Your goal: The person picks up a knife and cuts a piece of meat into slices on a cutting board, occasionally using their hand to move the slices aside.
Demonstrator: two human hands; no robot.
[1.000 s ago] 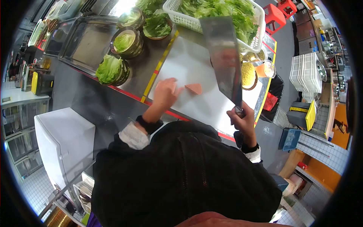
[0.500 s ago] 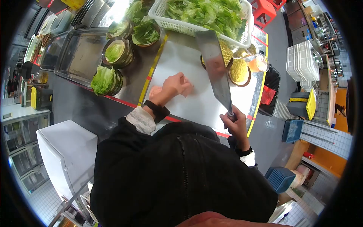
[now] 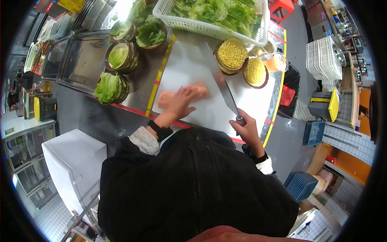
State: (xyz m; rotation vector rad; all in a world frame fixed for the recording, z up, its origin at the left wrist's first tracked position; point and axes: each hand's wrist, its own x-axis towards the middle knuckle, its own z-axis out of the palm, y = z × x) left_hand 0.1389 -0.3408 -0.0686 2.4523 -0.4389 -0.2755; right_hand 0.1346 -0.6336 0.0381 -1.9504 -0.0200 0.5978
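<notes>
Pink meat-like pieces (image 3: 166, 99) lie on the white cutting board (image 3: 213, 117). My left hand (image 3: 180, 101) rests over them with its fingers spread, hiding their middle part. The handle of a large knife (image 3: 226, 94) is in the closed fingers of my right hand (image 3: 247, 126). The blade points up and to the left across the board, a little right of the pink pieces, and its far end is blurred.
A white basket of lettuce (image 3: 205, 23) stands at the back. Bowls of noodles (image 3: 230, 54) and a cup of orange liquid (image 3: 276, 62) are at the right. Stacked bowls with lettuce (image 3: 108, 88) and a metal tray (image 3: 82, 60) are at the left.
My left hand has lowered and spread over the pink pieces, which show more now. The knife has tilted, its blade appearing narrower and clear of the noodle bowl. My right hand has shifted slightly left.
</notes>
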